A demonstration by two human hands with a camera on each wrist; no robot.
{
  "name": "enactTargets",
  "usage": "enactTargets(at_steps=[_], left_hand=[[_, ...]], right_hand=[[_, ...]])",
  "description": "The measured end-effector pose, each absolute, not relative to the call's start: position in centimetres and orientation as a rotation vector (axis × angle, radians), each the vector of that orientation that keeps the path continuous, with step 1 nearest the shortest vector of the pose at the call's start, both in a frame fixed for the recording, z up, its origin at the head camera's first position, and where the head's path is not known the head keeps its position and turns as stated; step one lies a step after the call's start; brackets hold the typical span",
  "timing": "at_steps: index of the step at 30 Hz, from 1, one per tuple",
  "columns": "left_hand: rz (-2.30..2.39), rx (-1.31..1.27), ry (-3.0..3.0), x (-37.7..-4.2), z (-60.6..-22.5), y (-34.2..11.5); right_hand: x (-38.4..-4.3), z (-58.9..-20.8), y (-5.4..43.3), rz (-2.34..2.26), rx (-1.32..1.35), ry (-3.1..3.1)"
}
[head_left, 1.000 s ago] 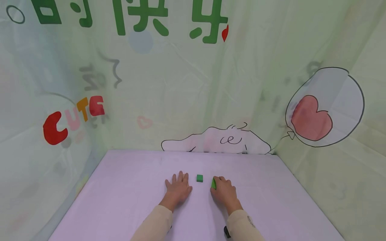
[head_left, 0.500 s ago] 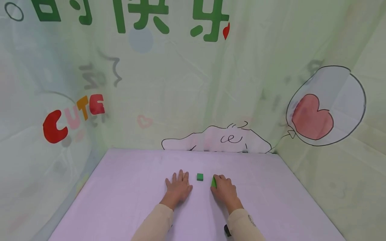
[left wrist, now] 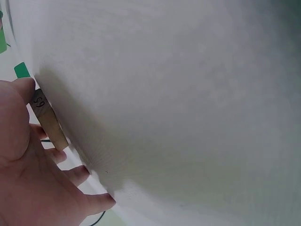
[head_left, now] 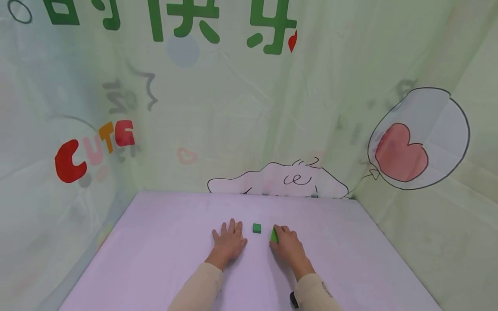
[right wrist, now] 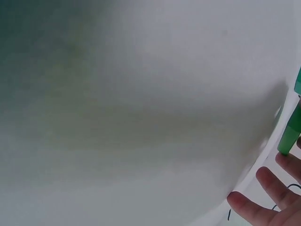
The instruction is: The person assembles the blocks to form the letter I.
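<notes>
The person's sleeves (head_left: 199,288) are beige, the right with dark print (head_left: 326,288).

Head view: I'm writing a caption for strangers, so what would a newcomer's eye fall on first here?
Probably the large balloon drawing with its reddish heart, on the right wall. Next comes the colorful word CUTE on the left wall. On the lilac tabletop, the small green block stands out between the left hand and the right hand, which holds a brighter green piece.

Cube (head_left: 256,228) green; lime block (head_left: 274,236); tan block (left wrist: 53,128), black digits (left wrist: 39,102); tabletop (head_left: 163,242) pale lilac.
</notes>
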State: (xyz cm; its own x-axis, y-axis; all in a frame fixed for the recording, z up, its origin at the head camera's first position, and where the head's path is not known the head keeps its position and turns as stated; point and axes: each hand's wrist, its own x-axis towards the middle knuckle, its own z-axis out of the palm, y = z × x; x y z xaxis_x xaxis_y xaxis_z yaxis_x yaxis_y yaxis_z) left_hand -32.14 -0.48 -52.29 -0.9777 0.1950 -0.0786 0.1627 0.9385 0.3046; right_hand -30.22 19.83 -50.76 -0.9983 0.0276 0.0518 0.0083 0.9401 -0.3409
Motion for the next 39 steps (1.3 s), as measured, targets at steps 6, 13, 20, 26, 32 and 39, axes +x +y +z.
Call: enactTargets(at_steps=[6,13,20,26,32,39], left_hand=[[0.451,0.263,2.978,-32.4,-52.5,-0.5],[0.434,0.254,2.966,-32.2,-52.4,-0.4],[0.427,0.255,2.956,-32.1,-52.2,-0.4],[0.425,0.267,2.969,-31.8,-51.7,-0.5],[0.425,0.276,2.975,-31.6,-51.4,-0.6],[0.435,0.271,2.971,-31.6,-51.5,-0.5]], right_hand=[[-29.9,-50.4,19.6,0.561,-0.032,-3.033],[-29.6,-50.3,19.3,0.581,-0.021,-3.033],[-29.2,-50.1,18.9,0.556,0.006,-3.029],[-28.8,-49.8,18.6,0.529,0.013,-3.034],[-28.4,-49.6,18.4,0.522,0.025,-3.036],[-27.9,-49.7,18.2,0.521,0.070,-3.021]])
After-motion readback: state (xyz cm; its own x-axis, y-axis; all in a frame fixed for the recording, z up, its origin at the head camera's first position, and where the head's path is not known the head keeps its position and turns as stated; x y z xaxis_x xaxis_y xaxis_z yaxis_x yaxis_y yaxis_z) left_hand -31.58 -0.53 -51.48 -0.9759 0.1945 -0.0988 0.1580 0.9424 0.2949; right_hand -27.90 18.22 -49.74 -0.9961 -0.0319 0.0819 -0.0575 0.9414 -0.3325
